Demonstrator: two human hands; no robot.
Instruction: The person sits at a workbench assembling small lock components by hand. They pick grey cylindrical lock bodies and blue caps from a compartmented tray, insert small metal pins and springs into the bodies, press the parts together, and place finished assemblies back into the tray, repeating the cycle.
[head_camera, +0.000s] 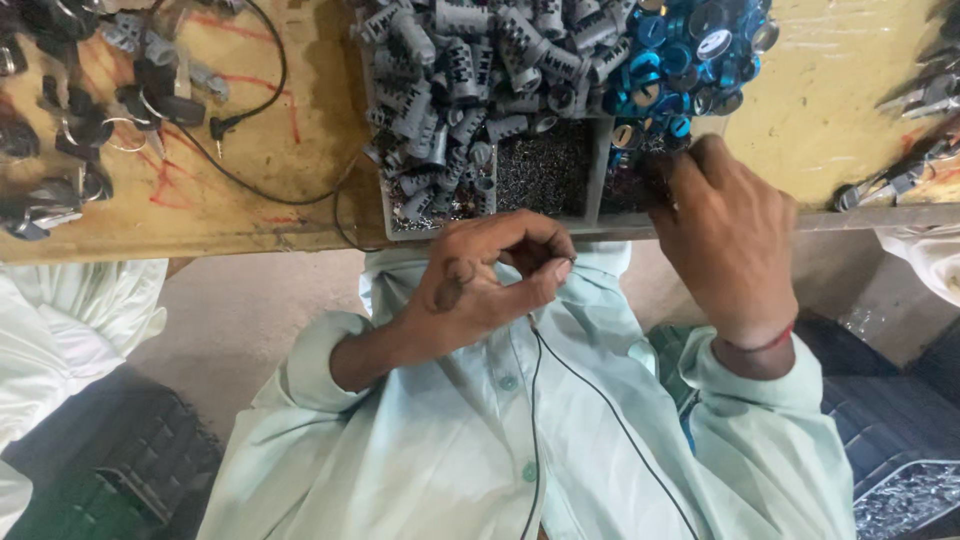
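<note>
At the counter (250, 200) edge, the right hand (725, 240) digs fingertips into the tray's (598, 190) right compartment; the left hand (485, 280) sits nearer the body, pinched closed, contents unclear.

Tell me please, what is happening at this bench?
A person in a pale shirt sits at a yellow workbench. The left hand is curled near the chest, apparently pinching something small. The right hand reaches into a grey divided tray holding grey cylinders, tiny dark parts and blue caps.
</note>
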